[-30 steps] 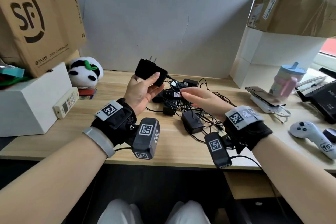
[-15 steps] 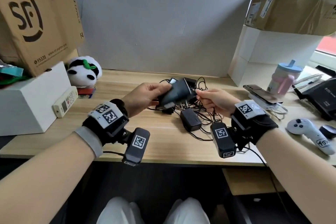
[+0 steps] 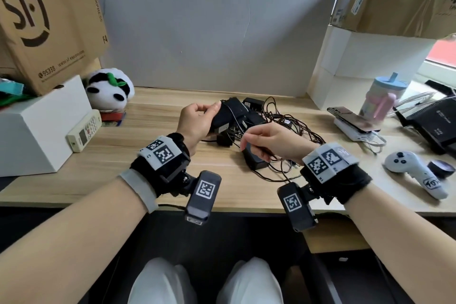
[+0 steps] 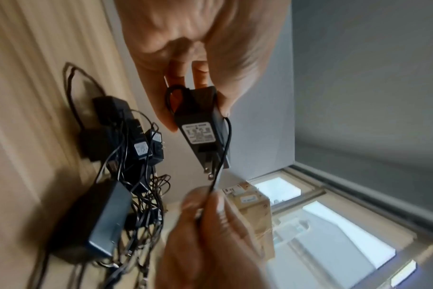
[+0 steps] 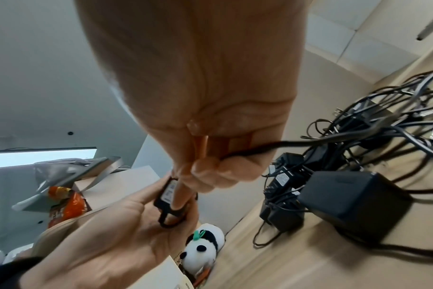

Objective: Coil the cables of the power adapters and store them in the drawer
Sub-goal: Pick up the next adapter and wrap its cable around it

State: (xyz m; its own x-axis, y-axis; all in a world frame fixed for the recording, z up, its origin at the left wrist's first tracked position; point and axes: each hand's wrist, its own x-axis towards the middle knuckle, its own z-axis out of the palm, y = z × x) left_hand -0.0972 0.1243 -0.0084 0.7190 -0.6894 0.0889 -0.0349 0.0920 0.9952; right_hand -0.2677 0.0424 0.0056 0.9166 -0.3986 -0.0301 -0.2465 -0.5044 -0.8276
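My left hand [image 3: 197,121] grips a black plug-in power adapter [image 3: 228,116] above the desk; the left wrist view shows its white label and two prongs [image 4: 201,125]. Its thin black cable [image 4: 225,144] runs along the adapter's side to my right hand [image 3: 266,142], which pinches it between thumb and fingers [image 4: 205,201]. In the right wrist view the cable [image 5: 279,146] leaves the curled fingers toward the pile. A tangle of several more black adapters and cables [image 3: 271,136] lies on the wooden desk [image 3: 148,165] just beyond both hands. No drawer shows.
Left: a white box [image 3: 37,126], an SF carton [image 3: 44,27], a panda plush [image 3: 108,89], a remote [image 3: 85,129]. Right: stacked boxes [image 3: 370,57], a pink and blue cup [image 3: 382,99], a phone on a white pack [image 3: 352,121], a white controller [image 3: 414,175], a black router [image 3: 434,118].
The left hand brought the adapter down from head height and turned it on its side. The right hand took hold of its cable and drew it toward me, below the adapter.
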